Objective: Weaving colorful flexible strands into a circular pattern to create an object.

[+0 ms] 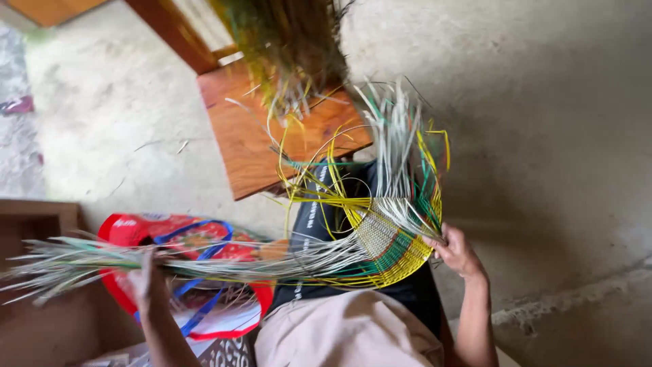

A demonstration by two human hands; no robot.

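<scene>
A half-woven basket piece (392,246) of white, yellow, green and red strips rests over my lap. My right hand (459,253) grips its right rim, fingers closed on the weave. Loose white and green strips (401,139) stand up from the piece. A long bundle of pale strips (81,264) runs off to the left. My left hand (145,280), blurred, is closed around that bundle near its middle. Yellow strips loop out above the woven part.
A low wooden stool (251,146) stands ahead on the concrete floor, with a bunch of green and yellow strips (292,41) on it. A red bag with blue handles (197,248) lies at my left. A wooden box (34,224) sits far left. Black printed cloth (319,217) lies under the weave.
</scene>
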